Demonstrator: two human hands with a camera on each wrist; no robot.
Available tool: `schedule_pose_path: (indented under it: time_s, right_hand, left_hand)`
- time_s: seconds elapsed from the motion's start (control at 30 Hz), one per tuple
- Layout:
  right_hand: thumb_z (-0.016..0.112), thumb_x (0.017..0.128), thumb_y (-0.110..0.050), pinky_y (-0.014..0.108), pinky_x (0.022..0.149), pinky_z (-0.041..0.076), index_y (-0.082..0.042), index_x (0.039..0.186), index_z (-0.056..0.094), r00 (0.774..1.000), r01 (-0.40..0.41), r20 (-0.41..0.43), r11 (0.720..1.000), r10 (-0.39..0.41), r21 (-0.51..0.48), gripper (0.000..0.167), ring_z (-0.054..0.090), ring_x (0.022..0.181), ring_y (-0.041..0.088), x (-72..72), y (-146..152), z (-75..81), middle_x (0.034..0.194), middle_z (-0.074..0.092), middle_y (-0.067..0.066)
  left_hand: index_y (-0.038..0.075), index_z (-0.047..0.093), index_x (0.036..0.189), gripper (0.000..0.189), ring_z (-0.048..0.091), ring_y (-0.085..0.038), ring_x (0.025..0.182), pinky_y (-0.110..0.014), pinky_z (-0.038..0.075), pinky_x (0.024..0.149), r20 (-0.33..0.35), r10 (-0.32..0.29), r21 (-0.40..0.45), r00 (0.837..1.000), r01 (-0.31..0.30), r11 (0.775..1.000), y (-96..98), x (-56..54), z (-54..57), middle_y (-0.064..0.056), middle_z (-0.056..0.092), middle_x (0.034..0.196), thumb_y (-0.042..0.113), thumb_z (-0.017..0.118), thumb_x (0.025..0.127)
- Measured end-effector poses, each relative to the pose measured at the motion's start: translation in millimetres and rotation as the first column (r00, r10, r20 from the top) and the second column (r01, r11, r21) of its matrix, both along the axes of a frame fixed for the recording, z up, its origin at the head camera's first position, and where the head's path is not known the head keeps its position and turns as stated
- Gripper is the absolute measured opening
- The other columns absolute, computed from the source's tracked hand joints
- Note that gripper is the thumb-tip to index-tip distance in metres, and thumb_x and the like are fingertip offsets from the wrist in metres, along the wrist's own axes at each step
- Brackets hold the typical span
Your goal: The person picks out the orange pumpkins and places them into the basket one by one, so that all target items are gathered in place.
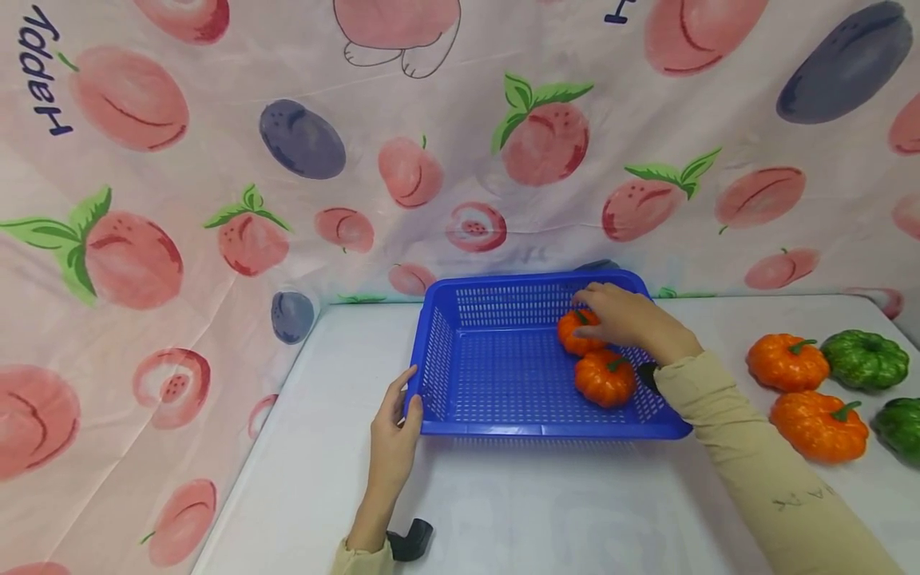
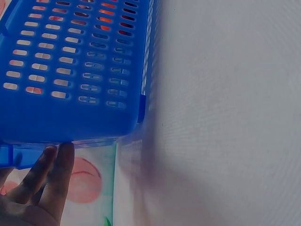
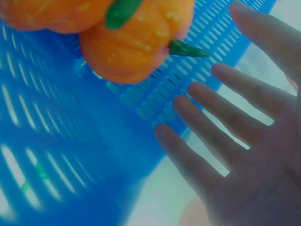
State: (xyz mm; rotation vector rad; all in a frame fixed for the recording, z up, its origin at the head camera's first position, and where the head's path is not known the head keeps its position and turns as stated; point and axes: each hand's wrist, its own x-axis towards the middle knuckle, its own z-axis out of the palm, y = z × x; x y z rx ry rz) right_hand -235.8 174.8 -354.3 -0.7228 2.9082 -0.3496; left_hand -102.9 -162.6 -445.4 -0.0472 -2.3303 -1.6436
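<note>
Pumpkins (image 1: 819,427) flank the basket (image 1: 532,431), counter (image 1: 323,383) stretching left. Left hand (image 1: 394,435) touches the basket straight-fingered; right hand (image 1: 620,315) spread wide

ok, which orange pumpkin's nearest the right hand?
The ribbed orange pumpkin farther back in the blue perforated plastic basket: in the head view, the right hand partly covers it, not the front one or the outside pair.

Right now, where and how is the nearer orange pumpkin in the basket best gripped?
Grip the nearer pumpkin by its rounded flanks, probably from above: the farther pumpkin crowds its far side, the basket's walls hinder low approaches, and its thin stem looks a poor hold.
</note>
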Motion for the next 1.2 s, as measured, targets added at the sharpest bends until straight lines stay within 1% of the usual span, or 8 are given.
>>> schedule_pose_path:
  time_s: [0.2,0.3,0.47,0.77,0.97,1.1,1.2]
  right_hand:
    - [0.073,0.091,-0.028,0.060,0.102,0.043,0.003,0.129,0.060,0.999,-0.005,-0.035,1.000,0.005,-0.010,0.051,0.053,0.122,0.044,6.1,1.5,7.7,0.130,0.058,0.025]
    - [0.073,0.091,-0.027,0.060,0.104,0.042,0.003,0.129,0.060,0.999,-0.010,-0.048,1.000,0.009,-0.025,0.050,0.053,0.122,0.044,9.3,3.2,12.3,0.130,0.058,0.025]
    - [0.074,0.090,-0.024,0.060,0.104,0.042,0.003,0.129,0.060,0.998,-0.017,-0.068,0.998,0.014,-0.053,0.049,0.052,0.123,0.044,15.5,6.8,18.1,0.131,0.057,0.025]
    - [0.074,0.090,-0.027,0.062,0.104,0.041,0.002,0.132,0.058,0.996,0.005,-0.086,0.999,-0.009,-0.051,0.054,0.049,0.126,0.044,26.8,14.5,23.2,0.135,0.054,0.025]
    - [0.075,0.089,-0.026,0.062,0.103,0.042,0.001,0.132,0.057,0.995,0.018,-0.096,0.999,-0.022,-0.045,0.055,0.049,0.126,0.044,35.5,19.9,25.8,0.135,0.053,0.025]
    - [0.075,0.089,-0.029,0.063,0.103,0.041,0.002,0.134,0.056,0.994,0.029,-0.100,0.999,-0.033,-0.043,0.057,0.049,0.127,0.045,41.4,24.1,27.0,0.136,0.053,0.026]
    - [0.074,0.089,-0.030,0.062,0.104,0.040,0.004,0.133,0.056,0.993,0.022,-0.118,0.999,-0.028,-0.049,0.058,0.049,0.127,0.045,45.0,28.3,26.6,0.136,0.053,0.026]
  left_hand:
    - [0.021,0.051,0.144,0.041,0.059,-0.034,0.124,-0.053,0.053,0.094,0.000,0.005,-0.001,1.000,-0.005,1.000,0.2,0.3,-0.1,-0.018,0.057,0.139,0.015,0.052,0.103]
    - [0.022,0.052,0.143,0.041,0.060,-0.033,0.124,-0.052,0.053,0.095,0.011,0.013,0.001,1.000,-0.013,1.000,-0.3,0.4,0.5,-0.017,0.058,0.139,0.016,0.052,0.103]
    - [0.022,0.051,0.143,0.040,0.058,-0.034,0.126,-0.052,0.052,0.096,0.011,0.015,-0.005,1.000,-0.015,1.000,-1.1,0.6,1.1,-0.018,0.056,0.140,0.017,0.052,0.103]
    - [0.021,0.051,0.144,0.041,0.059,-0.035,0.124,-0.052,0.052,0.095,0.015,0.014,-0.006,1.000,-0.014,1.000,-1.0,1.1,0.2,-0.019,0.058,0.138,0.016,0.052,0.103]
    - [0.024,0.051,0.143,0.040,0.058,-0.032,0.126,-0.052,0.051,0.097,0.028,0.017,0.002,0.999,-0.017,1.000,-0.6,1.2,0.6,-0.016,0.057,0.140,0.018,0.052,0.103]
    - [0.022,0.051,0.144,0.041,0.059,-0.034,0.125,-0.053,0.052,0.095,0.011,0.012,-0.006,1.000,-0.012,1.000,-0.2,1.0,-0.6,-0.019,0.058,0.139,0.017,0.052,0.103]
    - [0.021,0.051,0.144,0.041,0.059,-0.035,0.124,-0.053,0.052,0.095,0.000,0.009,-0.005,1.000,-0.009,1.000,0.1,1.1,-0.8,-0.019,0.058,0.138,0.017,0.052,0.103]
